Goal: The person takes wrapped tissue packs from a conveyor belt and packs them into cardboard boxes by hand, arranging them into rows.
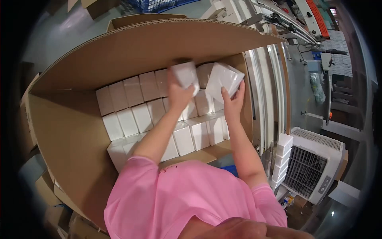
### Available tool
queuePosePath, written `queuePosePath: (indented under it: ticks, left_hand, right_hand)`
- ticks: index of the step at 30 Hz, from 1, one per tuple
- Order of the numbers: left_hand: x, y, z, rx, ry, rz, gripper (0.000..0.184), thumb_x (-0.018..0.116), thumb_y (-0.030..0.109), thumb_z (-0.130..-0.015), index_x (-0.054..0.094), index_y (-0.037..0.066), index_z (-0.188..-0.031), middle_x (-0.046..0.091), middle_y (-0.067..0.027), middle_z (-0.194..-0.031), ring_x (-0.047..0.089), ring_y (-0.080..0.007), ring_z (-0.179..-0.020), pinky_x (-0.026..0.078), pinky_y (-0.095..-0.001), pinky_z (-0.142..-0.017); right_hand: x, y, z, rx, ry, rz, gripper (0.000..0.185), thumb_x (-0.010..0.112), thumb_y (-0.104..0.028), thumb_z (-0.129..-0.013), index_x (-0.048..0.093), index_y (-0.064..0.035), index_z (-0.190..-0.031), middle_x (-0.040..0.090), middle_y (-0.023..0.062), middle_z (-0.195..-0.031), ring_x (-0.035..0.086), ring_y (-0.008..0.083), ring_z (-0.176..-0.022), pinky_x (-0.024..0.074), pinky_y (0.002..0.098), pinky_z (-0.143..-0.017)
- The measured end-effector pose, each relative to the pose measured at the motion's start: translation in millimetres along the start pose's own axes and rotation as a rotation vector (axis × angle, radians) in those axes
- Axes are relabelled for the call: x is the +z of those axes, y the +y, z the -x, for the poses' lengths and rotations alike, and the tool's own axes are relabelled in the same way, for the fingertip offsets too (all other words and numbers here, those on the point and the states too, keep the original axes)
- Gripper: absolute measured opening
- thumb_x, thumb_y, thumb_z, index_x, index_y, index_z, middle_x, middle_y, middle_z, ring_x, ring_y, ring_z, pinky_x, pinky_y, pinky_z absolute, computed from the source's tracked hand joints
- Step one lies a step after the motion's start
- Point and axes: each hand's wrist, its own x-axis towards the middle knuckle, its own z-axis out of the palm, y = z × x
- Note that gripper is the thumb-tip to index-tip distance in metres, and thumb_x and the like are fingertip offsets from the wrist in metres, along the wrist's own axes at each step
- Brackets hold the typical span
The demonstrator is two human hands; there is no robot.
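Observation:
A large open cardboard carton [159,40] stands before me, with rows of small white boxes [133,121] packed upright inside. My left hand [181,91], blurred by motion, grips one white box [185,73] over the back row. Toward the carton's right end, my right hand [234,99] holds another white box [225,81], tilted, with the thumb on its near face and the fingers round its right side. The two held boxes are apart from each other. Part of the back row is hidden behind my hands and the held boxes.
Metal conveyor rails [262,95] run along the carton's right side. A stack of white boxes [281,157] stands beside a white air cooler [312,165] at the lower right. Behind the carton is a blue crate [159,4]. More cardboard [47,191] lies at the lower left.

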Motion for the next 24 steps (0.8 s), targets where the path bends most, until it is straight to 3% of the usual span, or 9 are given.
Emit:
queuePosePath:
  ticks: [2,4,6,7,10,14,20,24]
  left_hand:
    - [-56.0,-12.0,1.5,-0.055,-0.031,0.4,0.097,0.071,0.002,-0.067,0.014,-0.002,-0.145,0.04,-0.0183,-0.14,0.04,-0.0277,-0.129,0.034,-0.035,-0.105]
    - [-119.5,-35.3,2.1,0.101,0.053,0.133,0.09,0.069,0.001,-0.069,0.018,-0.003,-0.144,0.04,-0.0169,-0.14,0.042,-0.0262,-0.127,0.034,-0.0349,-0.106]
    - [-195.4,-37.7,14.5,-0.134,-0.03,-0.119,0.087,0.067,0.0,-0.07,0.021,-0.002,-0.144,0.039,-0.0163,-0.141,0.041,-0.0269,-0.127,0.033,-0.0345,-0.106]
    - [-221.2,-32.8,20.2,-0.114,0.033,-0.162,0.088,0.067,0.0,-0.069,0.022,0.002,-0.145,0.039,-0.0162,-0.14,0.042,-0.0277,-0.127,0.034,-0.0348,-0.106]
    - [-269.5,-23.3,35.2,-0.096,0.135,-0.4,0.089,0.066,0.0,-0.068,0.024,0.01,-0.146,0.042,-0.0172,-0.137,0.044,-0.0303,-0.125,0.036,-0.0365,-0.104]
    - [-267.6,-12.7,68.0,-0.165,-0.024,-0.592,0.09,0.064,0.0,-0.068,0.025,0.017,-0.147,0.044,-0.0196,-0.133,0.046,-0.0342,-0.122,0.039,-0.0393,-0.102]
    - [-272.6,-31.6,92.7,-0.192,0.067,-0.604,0.089,0.066,0.004,-0.069,0.024,0.016,-0.147,0.044,-0.0208,-0.132,0.046,-0.0372,-0.121,0.04,-0.041,-0.101]
    - [-279.3,-37.6,92.3,-0.21,0.077,-0.597,0.088,0.065,0.005,-0.071,0.022,0.016,-0.147,0.043,-0.021,-0.133,0.046,-0.0371,-0.121,0.039,-0.0413,-0.101]
  right_hand:
    - [21.1,21.0,-14.3,-0.072,-0.029,0.106,0.085,0.069,-0.013,-0.082,0.015,0.0025,-0.145,0.039,0.0213,-0.138,0.04,0.0286,-0.127,0.0333,0.0377,-0.104]
    - [41.4,38.3,-23.4,-0.111,-0.02,0.286,0.089,0.073,-0.023,-0.078,0.019,0.0033,-0.144,0.037,0.0248,-0.139,0.039,0.0356,-0.127,0.0326,0.0399,-0.105]
    - [55.1,76.4,-26.8,-0.084,0.005,0.415,0.091,0.074,-0.027,-0.077,0.02,0.0029,-0.143,0.038,0.0263,-0.137,0.041,0.038,-0.124,0.0348,0.0401,-0.103]
    - [53.8,103.1,-32.2,0.098,-0.159,0.528,0.092,0.074,-0.029,-0.076,0.019,0.0006,-0.144,0.042,0.0259,-0.132,0.045,0.0402,-0.118,0.0379,0.0418,-0.099]
    - [60.9,109.6,-19.0,0.081,-0.127,0.667,0.089,0.073,-0.03,-0.077,0.021,-0.0009,-0.143,0.046,0.0242,-0.124,0.047,0.0404,-0.113,0.0402,0.0437,-0.095]
    - [54.1,62.1,-14.5,0.036,-0.177,1.02,0.089,0.074,-0.033,-0.074,0.026,-0.0003,-0.14,0.047,0.0232,-0.118,0.048,0.0398,-0.111,0.0416,0.044,-0.092]
    - [67.4,93.8,-33.8,-0.226,0.046,0.484,0.09,0.076,-0.032,-0.07,0.028,0.0027,-0.139,0.05,0.0245,-0.118,0.048,0.041,-0.111,0.0421,0.0448,-0.093]
    - [61.6,70.7,-34.6,-0.193,-0.029,0.608,0.092,0.076,-0.033,-0.069,0.028,0.0049,-0.138,0.051,0.0257,-0.118,0.051,0.0412,-0.109,0.0436,0.0451,-0.092]
